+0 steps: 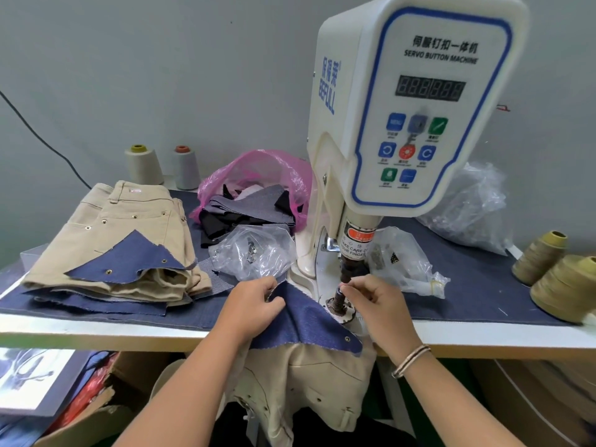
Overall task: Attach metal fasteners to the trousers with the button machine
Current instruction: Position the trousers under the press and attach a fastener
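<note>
The white servo button machine (409, 101) stands at the table's front edge, its dark punch (350, 269) above the round lower die (342, 309). My left hand (254, 304) grips a blue denim scrap (309, 321) that lies beside the die and bears a metal eyelet (347, 339). My right hand (375, 304) pinches a small metal fastener (339, 291) just under the punch. Beige trousers (309, 379) hang from under the denim scrap into my lap.
A stack of beige trousers (129, 227) with a denim scrap (129, 259) on top lies at the left. Clear bags of fasteners (254, 250) flank the machine. A pink bag of fabric scraps (258, 188) sits behind. Thread cones (561, 288) stand right and back left.
</note>
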Action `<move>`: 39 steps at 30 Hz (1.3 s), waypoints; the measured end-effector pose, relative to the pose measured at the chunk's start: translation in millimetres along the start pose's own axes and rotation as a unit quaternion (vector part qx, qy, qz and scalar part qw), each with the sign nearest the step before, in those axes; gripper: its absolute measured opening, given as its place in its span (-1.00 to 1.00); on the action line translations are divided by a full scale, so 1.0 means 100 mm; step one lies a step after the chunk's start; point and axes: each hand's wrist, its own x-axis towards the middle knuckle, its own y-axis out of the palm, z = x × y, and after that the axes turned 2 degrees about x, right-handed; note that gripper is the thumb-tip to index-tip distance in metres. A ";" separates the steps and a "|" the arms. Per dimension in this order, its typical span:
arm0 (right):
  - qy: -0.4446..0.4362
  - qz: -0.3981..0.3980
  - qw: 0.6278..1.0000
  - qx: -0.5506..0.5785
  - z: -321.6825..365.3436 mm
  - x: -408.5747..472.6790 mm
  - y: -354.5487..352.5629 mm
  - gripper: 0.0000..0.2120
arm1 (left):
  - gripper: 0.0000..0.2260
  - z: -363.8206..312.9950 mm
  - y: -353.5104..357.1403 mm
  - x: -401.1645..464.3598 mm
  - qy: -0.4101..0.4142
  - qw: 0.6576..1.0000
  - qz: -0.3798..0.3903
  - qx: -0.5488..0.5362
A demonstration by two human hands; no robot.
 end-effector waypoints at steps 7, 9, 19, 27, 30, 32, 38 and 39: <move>-0.087 0.020 0.990 -0.111 0.05 0.01 -0.07 -0.86 | -0.69 -0.01 0.00 0.01 -0.002 1.000 0.003 0.002; -0.103 0.008 0.986 -0.128 0.08 -0.02 -0.09 -0.90 | -0.66 -0.01 -0.01 0.01 -0.003 1.000 0.007 -0.004; 0.030 0.142 0.989 -0.035 0.09 -0.49 -0.15 -0.70 | -0.87 -0.47 -0.33 -0.03 -0.032 0.880 0.290 -0.375; 0.142 0.148 0.975 0.087 0.02 -0.20 -0.46 -0.67 | -0.91 -0.59 -0.31 0.15 -0.072 0.881 0.319 -0.343; 0.183 0.126 0.962 0.161 -0.10 -0.05 -0.48 -0.80 | -0.84 -0.52 -0.18 0.19 -0.081 0.905 0.318 -0.272; 0.185 0.103 0.957 0.199 -0.14 0.03 -0.47 -0.76 | -0.89 -0.50 -0.11 0.21 -0.102 0.899 0.306 -0.297; 0.193 0.053 0.952 0.233 -0.23 0.17 -0.44 -0.79 | -0.74 -0.49 0.04 0.26 -0.163 0.864 0.270 -0.393; 0.196 0.052 0.951 0.232 -0.25 0.16 -0.43 -0.81 | -0.67 -0.48 0.07 0.25 -0.170 0.856 0.269 -0.407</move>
